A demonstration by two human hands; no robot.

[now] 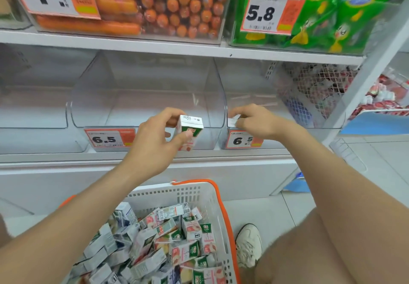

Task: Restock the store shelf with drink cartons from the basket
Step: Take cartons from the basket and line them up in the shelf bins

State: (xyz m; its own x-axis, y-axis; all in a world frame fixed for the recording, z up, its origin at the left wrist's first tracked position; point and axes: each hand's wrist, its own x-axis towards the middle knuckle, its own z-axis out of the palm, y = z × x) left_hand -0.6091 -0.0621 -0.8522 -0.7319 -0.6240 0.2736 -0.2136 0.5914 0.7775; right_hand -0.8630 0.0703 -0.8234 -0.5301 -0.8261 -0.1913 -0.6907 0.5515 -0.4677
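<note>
- The left hand [159,137] is gripping a drink carton [190,131] between the thumb and curled fingers. It is holding the carton upright just in front of the middle clear bin [143,97], above the white shelf edge [66,158].
- The carton is showing a white top, a green band and a pinkish lower part.
- The right hand [254,121] is pinching a second carton [233,121] at the front lip of the right clear bin [265,93]. The fingers are hiding most of it, so only a white corner is showing.
- The two hands are working apart, the right one sitting further right and slightly farther in.
- The white basket [192,192] with an orange rim is standing near, below the arms.
- It is holding a loose pile of cartons [168,239] lying at all angles, with green-and-pink ones to the right and blue-and-white ones to the left.
- A 6.5 price tag [108,138] is hanging on the middle bin's front, left of the held carton.
- Another tag [242,140] is sitting just under the right hand.
- On the far upper shelf, orange sausages [172,7] are filling a clear box. To their right, green packets [332,22] are standing behind a 5.8 tag [265,11].
- A white shoe [247,244] is resting on the floor right of the basket.
</note>
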